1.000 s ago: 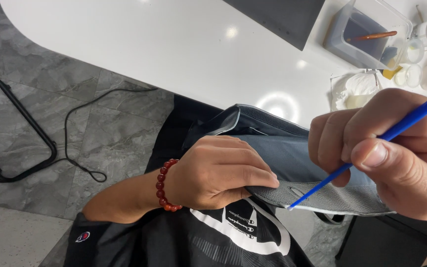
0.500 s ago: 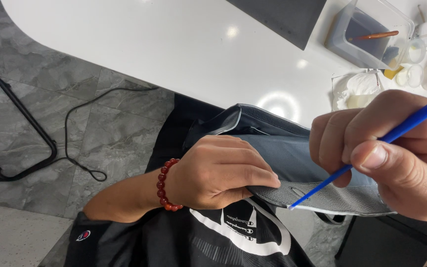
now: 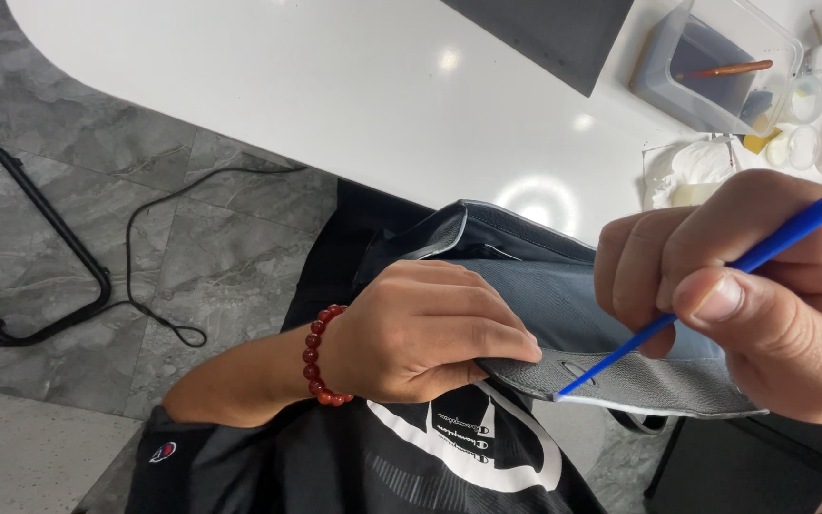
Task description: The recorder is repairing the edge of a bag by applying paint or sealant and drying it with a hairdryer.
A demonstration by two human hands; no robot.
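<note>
Pinching down on the grey leather bag (image 3: 563, 314), the left hand (image 3: 420, 333) is closed over its near edge, fingers (image 3: 487, 338) wrapped on top and the strip clamped tight in the grip. A red bead bracelet (image 3: 316, 357) is worn on that wrist. Just to the right of that grip, a blue brush (image 3: 715, 281) is held by the right hand (image 3: 763, 295), thumb and fingers shut around the handle pen-style. The brush tip is touching the bag's edge strip (image 3: 639, 385), right beside a small slot, just past the left fingertips. A pale line is seen along the strip's lower rim under the tip.

The bag is kept over the lap, below the rim of the white tabletop (image 3: 335, 95). Well beyond both grips, up on the tabletop, a clear plastic tub (image 3: 715, 67) with a wooden-handled tool in it and some small cups are seen. Off to the left, a black cable (image 3: 154, 257) is lying on the grey tiled floor.
</note>
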